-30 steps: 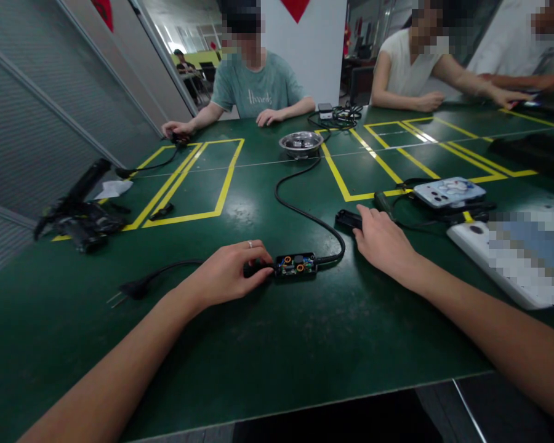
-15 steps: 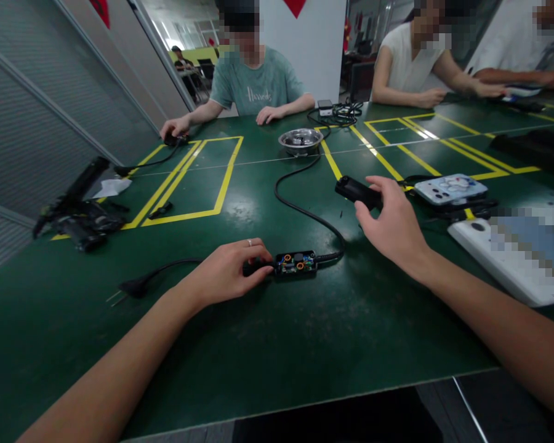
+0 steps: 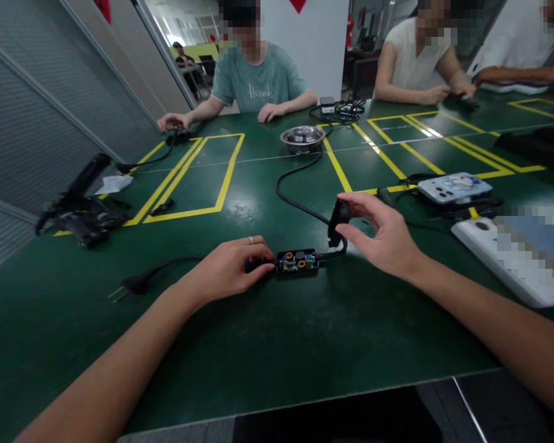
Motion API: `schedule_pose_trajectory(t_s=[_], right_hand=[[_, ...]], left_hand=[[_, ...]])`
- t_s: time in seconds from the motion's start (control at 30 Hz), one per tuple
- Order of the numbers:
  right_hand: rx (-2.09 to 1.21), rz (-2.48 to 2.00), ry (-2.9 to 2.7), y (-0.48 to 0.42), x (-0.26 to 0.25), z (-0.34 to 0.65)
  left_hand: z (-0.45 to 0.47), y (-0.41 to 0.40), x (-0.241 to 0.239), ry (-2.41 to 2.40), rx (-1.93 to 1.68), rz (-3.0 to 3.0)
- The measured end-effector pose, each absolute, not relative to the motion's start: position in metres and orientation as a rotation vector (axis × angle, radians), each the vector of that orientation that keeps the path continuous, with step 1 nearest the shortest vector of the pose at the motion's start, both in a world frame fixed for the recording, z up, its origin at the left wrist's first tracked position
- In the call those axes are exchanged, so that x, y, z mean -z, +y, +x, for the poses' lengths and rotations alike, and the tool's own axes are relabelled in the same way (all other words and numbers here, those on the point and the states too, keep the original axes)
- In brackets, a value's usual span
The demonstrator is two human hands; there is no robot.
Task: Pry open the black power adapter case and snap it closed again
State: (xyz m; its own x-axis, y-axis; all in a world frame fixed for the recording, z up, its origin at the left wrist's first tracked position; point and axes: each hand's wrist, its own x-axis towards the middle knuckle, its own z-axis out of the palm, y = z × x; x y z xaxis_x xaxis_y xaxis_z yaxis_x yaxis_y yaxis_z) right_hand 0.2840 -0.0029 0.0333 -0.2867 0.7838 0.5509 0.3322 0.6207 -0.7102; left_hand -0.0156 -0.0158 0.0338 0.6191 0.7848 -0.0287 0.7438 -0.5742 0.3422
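green matted table (image 3: 277,351), yellow tape lines (image 3: 226,178) marking out rectangles on it.

open black box (image 3: 298,261): small, oblong, lid off, lying flat on the mat between the two hands. inside is a circuit board with two orange rings and small blue and dark parts. a black cable leaves each end.

left hand (image 3: 228,271): palm down, ring on one finger, fingers curled. fingertips and thumb pinched on the box's left end, where the cable goes in.

right hand (image 3: 381,237): raised off the mat, thumb and fingers gripping a black cover (image 3: 338,220). cover held on edge, tilted, just above and to the right of the box. cannot tell whether it touches the cable below.

left-end cable runs under the left hand to a two-pin plug (image 3: 132,285) lying left of the left wrist. right-end cable (image 3: 295,195) loops past the right hand's fingers and away toward a metal bowl (image 3: 302,136) well beyond both hands.

right of the right hand: phone (image 3: 453,187) in a patterned case, face down on black cords. nearer, a white device (image 3: 484,237), partly blurred.

far left of the left hand: heap of black gear (image 3: 80,212), scrap of white paper (image 3: 113,183) beside it.

far side of table: person in a green t-shirt (image 3: 253,83), both hands on the mat. further right, a person in white (image 3: 413,61), hands on the table. grey ribbed wall (image 3: 37,123) runs along the left side.
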Motion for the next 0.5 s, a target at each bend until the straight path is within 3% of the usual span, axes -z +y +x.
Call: schedule_pose_trajectory(t_s=[0.5], right_hand=[[-0.696,-0.775,-2.035,-0.0120,-0.0232,0.2738]], left_hand=[[-0.0159,-0.0153,-0.0335,1.229,-0.198,2.534]])
